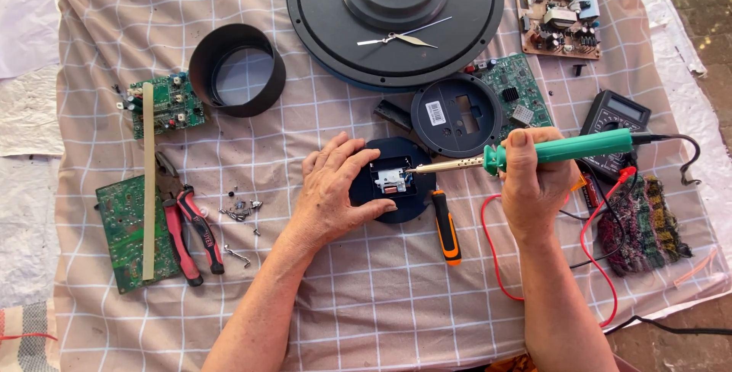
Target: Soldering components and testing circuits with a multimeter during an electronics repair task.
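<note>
My left hand (334, 189) rests on a small round dark blue device (396, 206) and steadies it on the cloth; its white inner part (390, 179) is exposed. My right hand (534, 181) grips a soldering iron with a green handle (568, 148). The iron's metal tip (415, 169) points left and touches the white part inside the device. An orange-and-black screwdriver (445, 227) lies just right of the device.
A checked cloth (366, 296) covers the surface. On it lie a large round black clock back (396, 21) with hands, a black ring (236, 69), several circuit boards (555, 8), red-handled pliers (191, 231), loose screws (240, 210), a multimeter (614, 124) with red leads (492, 250), and a woven pad (644, 227).
</note>
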